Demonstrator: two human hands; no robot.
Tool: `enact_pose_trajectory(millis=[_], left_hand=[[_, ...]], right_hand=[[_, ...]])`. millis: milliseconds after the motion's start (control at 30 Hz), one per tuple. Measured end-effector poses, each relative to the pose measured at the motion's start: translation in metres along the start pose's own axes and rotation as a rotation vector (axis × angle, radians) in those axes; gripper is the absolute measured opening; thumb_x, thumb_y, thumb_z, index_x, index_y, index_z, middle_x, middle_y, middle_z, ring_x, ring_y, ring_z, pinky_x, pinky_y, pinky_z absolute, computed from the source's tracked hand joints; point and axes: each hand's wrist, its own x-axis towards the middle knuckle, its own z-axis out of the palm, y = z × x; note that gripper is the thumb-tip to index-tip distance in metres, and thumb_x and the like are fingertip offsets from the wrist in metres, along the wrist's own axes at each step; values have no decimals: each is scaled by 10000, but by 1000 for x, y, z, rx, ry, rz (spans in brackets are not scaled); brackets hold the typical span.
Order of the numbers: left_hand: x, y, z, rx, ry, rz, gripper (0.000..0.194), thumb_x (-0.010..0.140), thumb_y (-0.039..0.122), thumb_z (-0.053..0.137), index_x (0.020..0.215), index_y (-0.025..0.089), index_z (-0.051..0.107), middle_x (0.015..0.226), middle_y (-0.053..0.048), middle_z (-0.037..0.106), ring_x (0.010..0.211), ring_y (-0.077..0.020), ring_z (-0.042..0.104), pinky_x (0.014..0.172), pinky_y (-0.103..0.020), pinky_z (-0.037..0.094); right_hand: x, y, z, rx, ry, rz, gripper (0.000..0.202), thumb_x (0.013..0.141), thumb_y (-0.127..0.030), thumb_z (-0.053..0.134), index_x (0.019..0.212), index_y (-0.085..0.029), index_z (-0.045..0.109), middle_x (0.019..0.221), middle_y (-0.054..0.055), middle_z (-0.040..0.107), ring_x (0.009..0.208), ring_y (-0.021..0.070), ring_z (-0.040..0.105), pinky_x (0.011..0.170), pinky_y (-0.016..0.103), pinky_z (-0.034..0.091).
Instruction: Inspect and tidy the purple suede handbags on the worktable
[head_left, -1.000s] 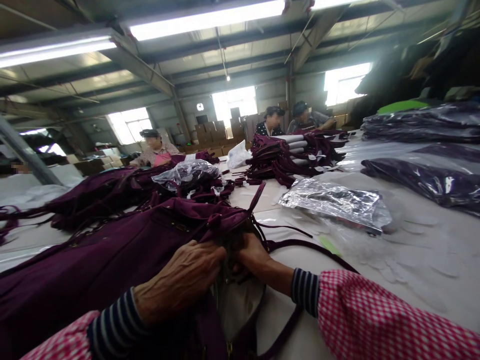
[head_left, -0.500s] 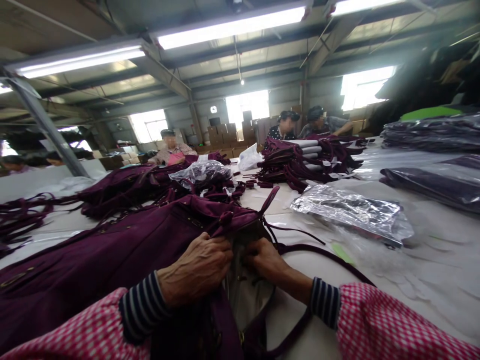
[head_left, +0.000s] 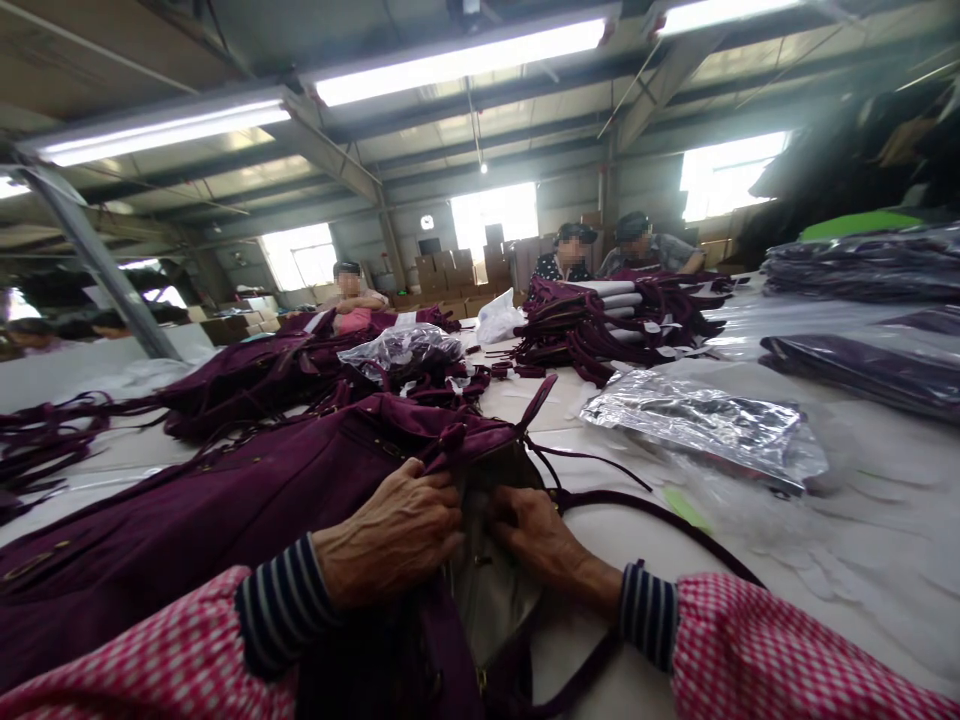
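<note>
A purple fabric bag (head_left: 247, 500) lies on its side before me, its grey-lined opening (head_left: 491, 590) facing to the right. At the near rim of that opening, my left hand (head_left: 394, 535) is closed with its fingers wrapped over the purple cloth. My right hand (head_left: 544, 535) reaches into the mouth from the right, fingers curled against the bag's edge and lining; its fingertips are partly hidden in shadow. A small metal fitting (head_left: 482, 560) shows on the lining between the hands. The bag's strap (head_left: 660, 505) curves out over the table to the right.
More purple bags (head_left: 240, 385) and a stack of purple bags (head_left: 615, 325) lie beyond. A clear plastic-wrapped packet (head_left: 705, 425) rests on the white table (head_left: 847, 590). Wrapped dark bags (head_left: 862, 265) are piled at right. Several co-workers sit across the table.
Both hands stay at the bag's opening. My right hand has shifted slightly lower, and a bit more of the lining shows between the hands. The co-worker at left has moved an arm.
</note>
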Motion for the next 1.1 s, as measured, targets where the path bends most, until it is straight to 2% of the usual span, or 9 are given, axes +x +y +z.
enact_pose_trajectory(millis=[133, 267, 333, 433, 600, 700, 800, 933, 1100], left_hand=[[7, -4, -17, 66, -83, -44, 278, 1005, 350, 554, 822, 179, 674, 896, -39, 701, 1014, -244, 621, 1109, -507, 299], [15, -3, -37, 166, -58, -38, 298, 984, 376, 596, 810, 153, 690, 932, -78, 692, 1014, -264, 622, 1122, -529, 312], [17, -1, -40, 176, -50, -40, 286, 971, 380, 618, 815, 153, 692, 943, -82, 693, 1021, -273, 616, 1108, -541, 316], [15, 1, -31, 129, -72, -44, 243, 970, 353, 612, 822, 172, 678, 909, -52, 693, 1014, -261, 600, 1076, -529, 308], [8, -2, -11, 12, -50, -65, 239, 1024, 271, 476, 875, 188, 643, 937, -22, 687, 973, -214, 580, 970, -421, 327], [5, -3, -6, 4, -40, -67, 190, 1013, 237, 492, 909, 181, 642, 973, -25, 687, 989, -213, 571, 928, -384, 336], [6, -3, -4, 6, -66, -75, 170, 1002, 222, 530, 887, 183, 649, 952, -24, 699, 999, -221, 573, 898, -386, 334], [8, -3, 0, -21, -51, -70, 189, 1013, 263, 543, 875, 199, 656, 947, -17, 703, 1000, -219, 582, 863, -385, 331], [9, -3, 3, -22, -35, -86, 136, 972, 240, 608, 850, 205, 655, 930, -5, 712, 979, -213, 597, 821, -386, 320]], right_hand=[[-14, -4, -6, -251, -142, -191, 223, 812, -56, 531, 896, -158, 711, 952, 70, 702, 888, 197, 615, 785, 287, 420], [-19, -2, -10, -446, -256, -329, 241, 900, -91, 495, 1024, -173, 684, 1051, 76, 683, 921, 211, 574, 895, 331, 414], [-20, 1, -9, -482, -287, -396, 225, 921, -124, 501, 1074, -176, 658, 1087, 79, 668, 921, 216, 558, 937, 356, 404], [-21, 6, -8, -471, -278, -459, 219, 912, -176, 545, 1112, -182, 635, 1157, 88, 647, 974, 235, 535, 966, 386, 397], [-20, 8, -13, -189, -115, -389, 357, 818, -50, 512, 1082, -219, 682, 1085, 49, 675, 1020, 213, 572, 919, 326, 438], [-20, 7, -17, -85, -31, -279, 266, 793, -50, 541, 956, -187, 700, 948, 44, 674, 905, 193, 625, 823, 296, 460], [-23, 0, -18, -121, -103, -220, 134, 801, -133, 640, 901, -187, 711, 913, 40, 681, 869, 204, 639, 783, 293, 460], [-27, -10, -13, -178, -209, -273, 183, 819, -177, 667, 988, -220, 719, 1059, 55, 696, 969, 226, 638, 840, 295, 464], [-23, -9, -6, -116, -187, -230, 69, 765, -115, 626, 783, -180, 643, 828, 13, 661, 755, 171, 591, 693, 251, 420]])
